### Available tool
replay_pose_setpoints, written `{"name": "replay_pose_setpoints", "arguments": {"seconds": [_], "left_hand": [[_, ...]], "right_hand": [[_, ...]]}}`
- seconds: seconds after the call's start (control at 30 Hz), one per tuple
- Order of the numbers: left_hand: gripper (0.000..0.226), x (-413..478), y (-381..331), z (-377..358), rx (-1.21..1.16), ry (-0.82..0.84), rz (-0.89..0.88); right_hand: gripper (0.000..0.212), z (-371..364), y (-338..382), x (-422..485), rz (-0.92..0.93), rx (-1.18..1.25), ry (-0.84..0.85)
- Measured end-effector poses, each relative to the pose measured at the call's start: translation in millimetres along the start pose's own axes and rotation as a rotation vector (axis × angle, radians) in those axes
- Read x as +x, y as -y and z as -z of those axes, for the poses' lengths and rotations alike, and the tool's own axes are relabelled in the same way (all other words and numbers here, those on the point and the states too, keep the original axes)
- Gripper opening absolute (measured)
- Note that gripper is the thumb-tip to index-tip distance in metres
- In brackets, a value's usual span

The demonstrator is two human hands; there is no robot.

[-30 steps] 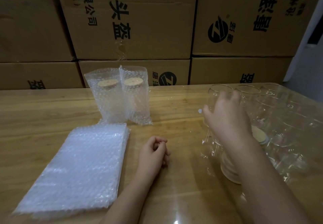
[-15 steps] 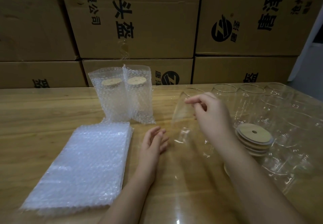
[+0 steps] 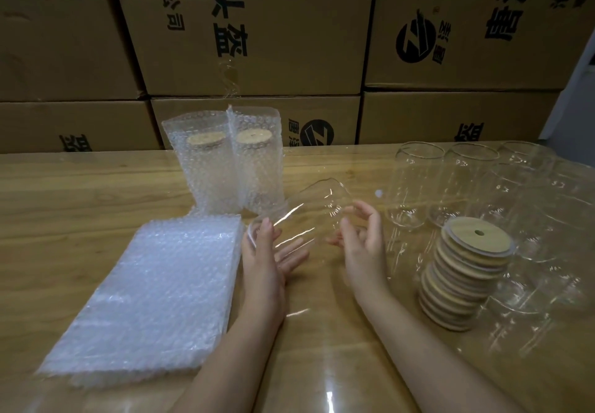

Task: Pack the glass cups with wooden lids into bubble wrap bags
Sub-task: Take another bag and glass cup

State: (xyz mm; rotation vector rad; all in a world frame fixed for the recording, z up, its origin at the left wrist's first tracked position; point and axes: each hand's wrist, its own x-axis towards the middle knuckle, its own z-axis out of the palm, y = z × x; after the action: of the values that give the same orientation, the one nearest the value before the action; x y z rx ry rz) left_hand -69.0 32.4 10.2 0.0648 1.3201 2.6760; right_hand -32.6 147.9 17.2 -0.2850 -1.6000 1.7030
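Hands first: both are on 1 clear glass cup (image 3: pixel 306 216), which sits tilted in mid-air around the center of the frame, 1 end low on the left and the other end higher toward the right. The left hand (image 3: pixel 267 251) is palm-up under the low end, fingers pretty much straight and flat beneath the glass, thumb standing up against it. The right hand (image 3: pixel 363 238) has its fingers curled around the higher end, so it's gripping the cup from the right side. The glass is see-through, so exactly where each fingertip lands is hard to make out.

Lower left of the frame has a flat pile of bubble wrap bags (image 3: pixel 145 300) lying on the wooden table (image 3: pixel 64 203). Just above that pile, 2 packed cups (image 3: pixel 225 167) stand upright side by side and touching, each in its own bubble bag with a wooden lid showing through near the top.

Right side: a leaning stack of wooden lids (image 3: pixel 467 277), top 1 with a small hole in it, and a bunch of empty cups (image 3: pixel 418 187) standing around and behind it. Cardboard boxes (image 3: pixel 257 26) with black print fill the whole top of the frame.
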Motion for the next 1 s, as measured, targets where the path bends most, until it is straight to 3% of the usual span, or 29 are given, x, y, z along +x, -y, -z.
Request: {"name": "replay_pose_setpoints", "arguments": {"seconds": [0.13,0.33,0.7,1.0], "left_hand": [[0.052,1.4,1.5,0.2,0.058,-0.009,-0.025],[0.069,5.8,5.6,2.5,0.029,-0.020,-0.009],[0.059,-0.6,6.0,0.1,0.190,0.009,-0.213],[0.061,-4.2,2.0,1.4,0.303,0.021,-0.240]], "right_hand": [[0.034,1.4,-14.9,7.5,-0.116,-0.032,0.137],[0.035,0.6,-21.8,13.3,-0.150,0.043,0.191],[0.045,3.5,-17.9,9.3,0.036,0.015,0.146],[0.042,5.2,-16.7,8.9,0.123,-0.076,0.140]]}}
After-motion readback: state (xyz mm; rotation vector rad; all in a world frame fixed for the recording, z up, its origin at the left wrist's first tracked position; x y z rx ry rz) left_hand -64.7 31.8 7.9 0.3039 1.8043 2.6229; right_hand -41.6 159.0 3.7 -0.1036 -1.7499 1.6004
